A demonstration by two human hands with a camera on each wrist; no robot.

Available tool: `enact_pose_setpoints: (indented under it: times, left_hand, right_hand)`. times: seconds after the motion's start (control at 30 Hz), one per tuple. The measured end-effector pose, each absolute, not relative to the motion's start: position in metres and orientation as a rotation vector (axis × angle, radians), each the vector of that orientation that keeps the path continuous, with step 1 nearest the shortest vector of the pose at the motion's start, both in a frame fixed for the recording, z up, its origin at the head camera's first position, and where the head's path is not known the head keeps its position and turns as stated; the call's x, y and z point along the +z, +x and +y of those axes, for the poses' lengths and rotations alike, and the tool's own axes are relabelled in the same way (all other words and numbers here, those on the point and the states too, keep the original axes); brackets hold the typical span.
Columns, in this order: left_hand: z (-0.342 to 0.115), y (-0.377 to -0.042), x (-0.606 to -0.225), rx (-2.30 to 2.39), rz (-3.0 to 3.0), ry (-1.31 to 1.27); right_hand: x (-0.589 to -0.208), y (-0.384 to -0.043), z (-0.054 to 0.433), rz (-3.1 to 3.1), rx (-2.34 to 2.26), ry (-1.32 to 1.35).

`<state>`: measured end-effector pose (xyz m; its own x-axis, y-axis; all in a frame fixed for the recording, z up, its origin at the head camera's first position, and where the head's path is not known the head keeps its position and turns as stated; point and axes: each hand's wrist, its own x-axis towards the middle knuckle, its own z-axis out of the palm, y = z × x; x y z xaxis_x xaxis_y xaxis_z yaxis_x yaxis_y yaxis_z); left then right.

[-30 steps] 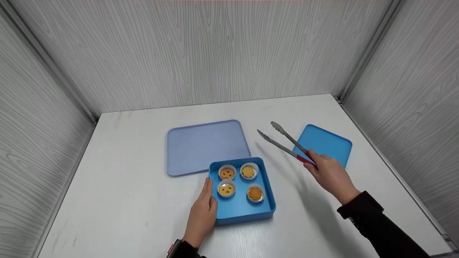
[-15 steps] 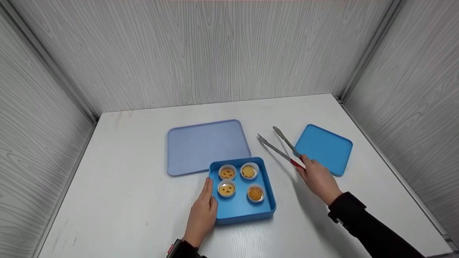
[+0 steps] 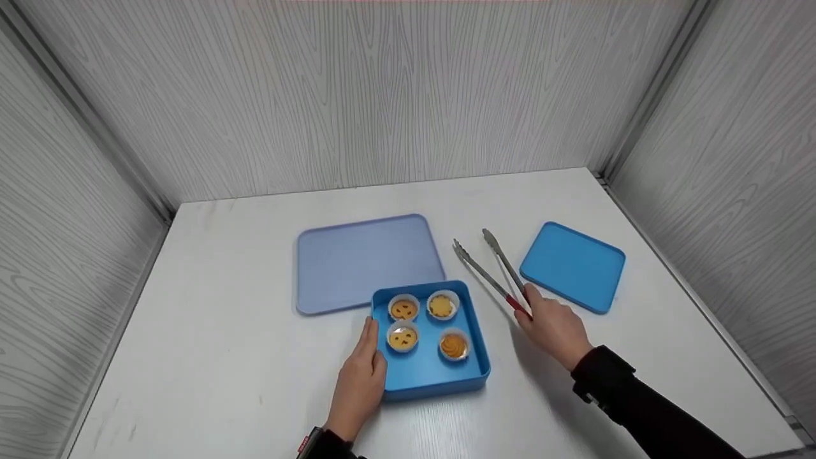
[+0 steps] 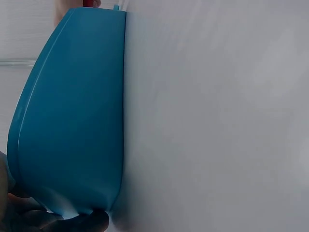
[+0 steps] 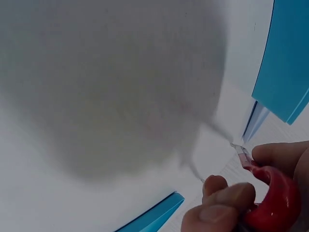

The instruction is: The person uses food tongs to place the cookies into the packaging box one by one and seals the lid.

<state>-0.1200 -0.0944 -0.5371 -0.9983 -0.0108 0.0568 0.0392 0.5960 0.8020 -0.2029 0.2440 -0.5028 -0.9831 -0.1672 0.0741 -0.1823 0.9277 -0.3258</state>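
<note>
In the head view, my left hand lies along the left wall of a square blue box, fingers straight, thumb near the rim. The box holds a raisin-dotted cookie and a similar cookie, a flower-shaped cookie and a swirled cookie, each in a white paper cup. To the right, my right hand grips metal tongs by their red handles, above the table. The tongs' arms are spread, nothing between their tips. The right wrist view shows fingers around the red handle.
A pale lavender tray lies behind the box, its near edge close to the box's back corner. On the right lies a flat blue tray or lid. Grey wood-grain panels enclose the white table at the back and sides.
My right hand has moved left and toward me with the tongs, away from the flat blue tray. The left hand, box and cookies stay where they were.
</note>
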Motion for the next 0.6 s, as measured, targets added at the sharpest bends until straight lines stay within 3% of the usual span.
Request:
enact_pose_setpoints:
  times: [0.6]
  left_hand:
    - [-0.094, -0.121, -0.537, -1.392, -2.782, -0.008]
  right_hand:
    - [-0.522, -0.201, 0.218, -3.188, 0.413, 0.344]
